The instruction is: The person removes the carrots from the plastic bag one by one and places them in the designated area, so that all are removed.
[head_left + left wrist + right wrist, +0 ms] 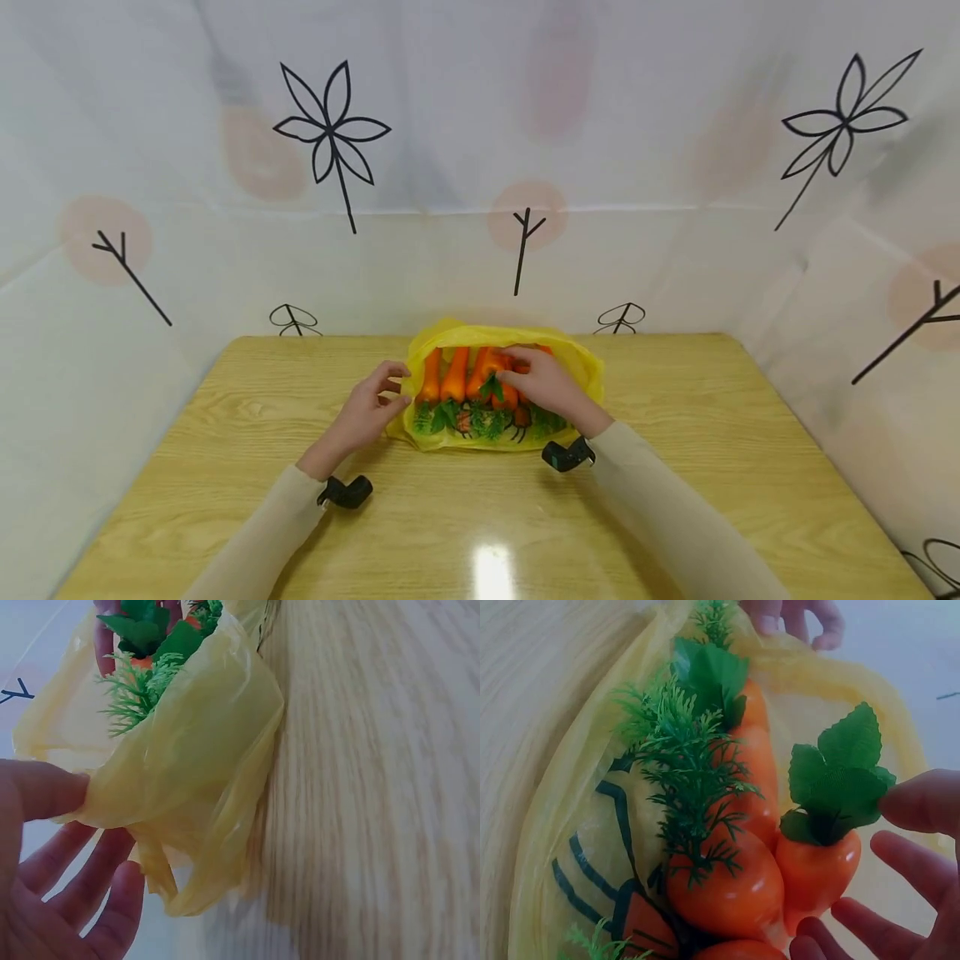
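Note:
A yellow plastic bag (431,342) lies on the table with its mouth spread wide. Inside it, several toy carrots (453,383) lie side by side, their green leafy tops (490,421) toward the person. At the left end of the mouth, my left hand (363,408) pinches the bag's edge between thumb and fingers. My right hand (551,383) reaches over the bag from the right. Its spread fingers are right beside a carrot (821,870) with broad green leaves (840,780), and the thumb tip overlaps a leaf. Part of that carrot is hidden by the hand in the head view.
The wooden table (420,533) extends in front of the bag and to both sides. Behind it hangs a white cloth (442,275) printed with flowers and twigs. Dark devices (348,492) are strapped on both wrists.

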Motion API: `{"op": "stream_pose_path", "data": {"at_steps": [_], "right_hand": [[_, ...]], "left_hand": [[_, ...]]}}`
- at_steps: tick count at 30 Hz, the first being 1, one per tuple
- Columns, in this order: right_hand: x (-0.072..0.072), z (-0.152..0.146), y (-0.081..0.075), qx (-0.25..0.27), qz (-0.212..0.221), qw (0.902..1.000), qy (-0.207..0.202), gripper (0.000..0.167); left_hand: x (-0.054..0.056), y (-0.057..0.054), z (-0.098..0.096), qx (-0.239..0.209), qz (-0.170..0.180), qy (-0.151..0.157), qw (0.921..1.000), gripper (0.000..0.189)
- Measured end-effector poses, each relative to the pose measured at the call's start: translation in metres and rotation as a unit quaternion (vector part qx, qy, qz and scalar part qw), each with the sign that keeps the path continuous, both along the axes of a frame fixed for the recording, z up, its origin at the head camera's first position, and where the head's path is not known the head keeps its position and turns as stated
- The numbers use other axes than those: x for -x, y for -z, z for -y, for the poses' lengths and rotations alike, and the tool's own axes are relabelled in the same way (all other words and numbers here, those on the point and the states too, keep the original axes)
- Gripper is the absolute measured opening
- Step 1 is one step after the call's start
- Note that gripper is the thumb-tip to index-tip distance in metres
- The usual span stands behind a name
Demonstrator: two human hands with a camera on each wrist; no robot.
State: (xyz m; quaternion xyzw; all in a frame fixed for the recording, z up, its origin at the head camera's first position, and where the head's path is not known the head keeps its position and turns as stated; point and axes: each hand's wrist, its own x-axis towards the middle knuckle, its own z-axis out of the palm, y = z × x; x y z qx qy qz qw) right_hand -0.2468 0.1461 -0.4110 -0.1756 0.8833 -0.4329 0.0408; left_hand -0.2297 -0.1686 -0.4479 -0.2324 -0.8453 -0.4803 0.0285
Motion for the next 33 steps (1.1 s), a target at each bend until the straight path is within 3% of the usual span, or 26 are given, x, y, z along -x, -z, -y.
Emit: {"op": "stream_pose_path", "data": {"at_steps": [3, 6, 10, 15, 23, 26, 33], "right_hand": [[0.002, 0.003, -0.002, -0.005, 0.005, 0.9998, -0.017, 0.046], [0.004, 0.003, -0.001, -0.006, 0.012, 0.9994, -0.031, 0.046], [0.005, 0.004, 0.000, -0.012, 0.018, 0.9992, -0.034, 0.043], [0.004, 0.009, 0.002, -0.021, -0.009, 0.9996, -0.016, 0.037], [0.001, 0.021, 0.013, -0.014, -0.078, 0.9964, 0.031, 0.032], [0.001, 0.022, 0.015, -0.022, -0.081, 0.9955, 0.044, 0.036], [0.001, 0.024, 0.016, -0.011, -0.062, 0.9972, 0.041, 0.037]], "left_hand": [[0.001, -0.002, 0.000, 0.013, -0.007, 0.024, 0.9996, 0.018], [0.001, -0.004, 0.000, 0.038, -0.014, 0.040, 0.9984, 0.022], [0.000, -0.006, 0.000, 0.056, -0.017, 0.043, 0.9974, 0.031], [0.000, -0.007, -0.001, 0.043, -0.013, 0.036, 0.9984, 0.033], [0.002, -0.005, 0.002, 0.030, 0.025, 0.032, 0.9987, 0.037], [0.006, -0.002, 0.005, 0.020, 0.051, 0.033, 0.9980, 0.042], [0.012, 0.005, 0.010, -0.053, 0.106, 0.044, 0.9920, 0.059]]}}
